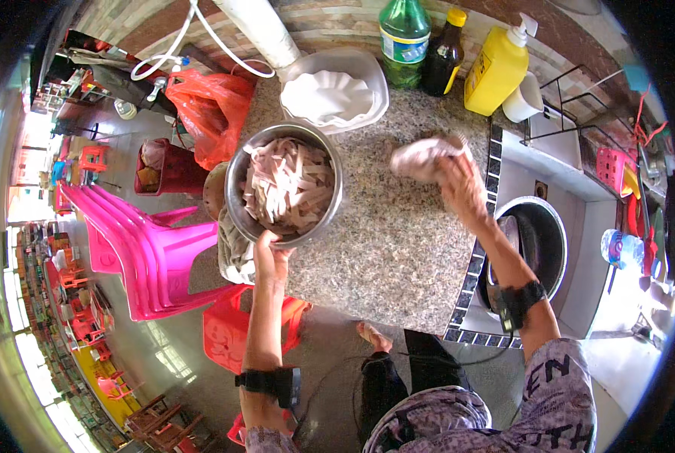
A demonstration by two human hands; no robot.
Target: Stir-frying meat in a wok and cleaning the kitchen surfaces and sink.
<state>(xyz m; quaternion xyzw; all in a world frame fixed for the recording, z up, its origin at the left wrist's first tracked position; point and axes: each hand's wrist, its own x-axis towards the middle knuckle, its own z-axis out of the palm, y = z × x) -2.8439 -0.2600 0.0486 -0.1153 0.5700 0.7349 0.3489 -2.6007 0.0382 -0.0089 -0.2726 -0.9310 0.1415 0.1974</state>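
My left hand (271, 257) grips the near rim of a round stainless steel bowl (337, 195), tilted slightly at the left edge of the granite counter (371, 272). Pale pinkish strips (289, 184), which look like sliced meat, fill the bowl. Over the counter's right part, my right hand (464, 187) holds a bunched, pinkish-white cloth (425, 158), blurred. Behind the bowl stands a translucent plastic tub (380, 85) with a white fluted dish (329, 96) in it.
Along the wall are a green bottle (404, 42), a dark bottle (443, 54) and a yellow pump bottle (496, 71). On the right, a sink (578, 243) holds a dark metal pot (546, 249). Stacked pink chairs (145, 249) and a red stool (224, 334) stand left; a red plastic bag (213, 113) hangs behind.
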